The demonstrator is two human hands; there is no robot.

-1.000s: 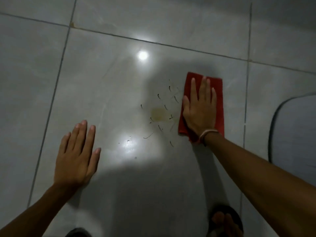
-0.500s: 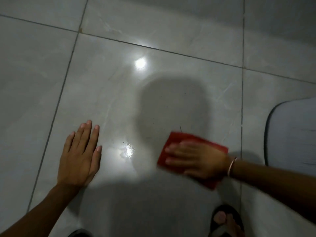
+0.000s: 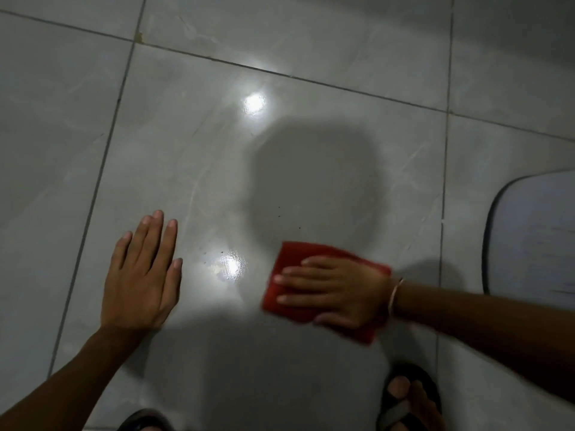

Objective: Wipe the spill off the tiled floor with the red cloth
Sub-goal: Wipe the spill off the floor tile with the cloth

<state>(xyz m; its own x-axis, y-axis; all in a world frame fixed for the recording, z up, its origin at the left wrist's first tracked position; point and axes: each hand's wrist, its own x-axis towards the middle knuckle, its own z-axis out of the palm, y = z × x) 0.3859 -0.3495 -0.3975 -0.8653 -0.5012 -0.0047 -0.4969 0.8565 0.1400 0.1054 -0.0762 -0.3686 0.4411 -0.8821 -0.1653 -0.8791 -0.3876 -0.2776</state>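
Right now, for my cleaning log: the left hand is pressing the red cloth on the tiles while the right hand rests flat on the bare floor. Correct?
Not quite: the hands are swapped. In the head view the right hand presses the red cloth on the tiled floor, while the left hand rests flat on the bare floor.

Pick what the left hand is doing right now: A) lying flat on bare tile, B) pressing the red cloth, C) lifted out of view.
A: the left hand lies open, palm down on the grey tiled floor; the right hand presses the red cloth.
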